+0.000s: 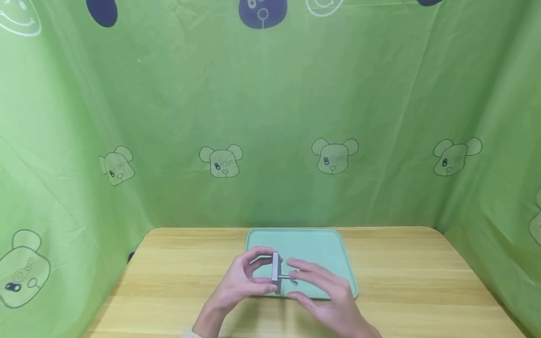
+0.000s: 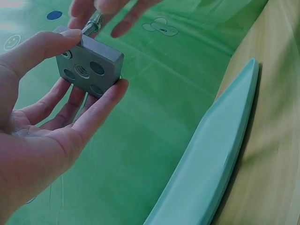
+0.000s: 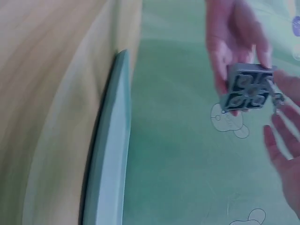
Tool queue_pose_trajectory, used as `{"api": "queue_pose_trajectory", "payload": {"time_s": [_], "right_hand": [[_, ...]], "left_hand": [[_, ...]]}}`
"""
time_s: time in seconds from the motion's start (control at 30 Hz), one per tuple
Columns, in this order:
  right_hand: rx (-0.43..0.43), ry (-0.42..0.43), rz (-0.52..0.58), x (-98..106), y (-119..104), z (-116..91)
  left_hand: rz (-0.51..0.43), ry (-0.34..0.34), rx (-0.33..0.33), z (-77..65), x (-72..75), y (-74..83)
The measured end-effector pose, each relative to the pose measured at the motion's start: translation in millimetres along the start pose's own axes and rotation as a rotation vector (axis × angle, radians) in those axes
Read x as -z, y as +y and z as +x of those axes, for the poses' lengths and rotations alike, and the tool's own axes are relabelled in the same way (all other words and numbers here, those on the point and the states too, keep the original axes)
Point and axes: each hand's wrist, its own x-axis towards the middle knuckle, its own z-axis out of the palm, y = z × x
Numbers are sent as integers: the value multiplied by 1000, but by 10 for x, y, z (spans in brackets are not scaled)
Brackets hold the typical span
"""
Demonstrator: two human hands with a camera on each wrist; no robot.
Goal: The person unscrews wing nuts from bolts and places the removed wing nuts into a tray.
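My left hand (image 1: 240, 280) grips a grey square metal block (image 2: 107, 56) by its edges, thumb on one side and fingers on the other. Round holes, one of them threaded, show on the face in the left wrist view. The other face of the block (image 3: 251, 80) looks ribbed, with round bosses. A threaded metal screw (image 1: 285, 277) juts from a corner toward the right; its far end looks winged. Around that end my right hand (image 1: 331, 292) has its fingers extended, thumb apart from them. Whether a fingertip touches the screw is hard to tell.
Below the hands, a mint-green tray (image 1: 319, 249) with a raised rim lies on the wooden table (image 1: 401, 272). Green curtains (image 1: 270, 103) printed with bear heads hang behind the table and on both sides.
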Motion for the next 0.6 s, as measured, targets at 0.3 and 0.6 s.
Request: {"api": "queue_pose_trajectory", "payload": {"time_s": [0.3, 0.6], "right_hand": [[-1099, 34, 422, 133, -26, -79], [-1300, -101, 636, 195, 46, -115]], "left_hand": [[77, 21, -18, 17, -33, -33], [137, 5, -29, 22, -70, -51]]}}
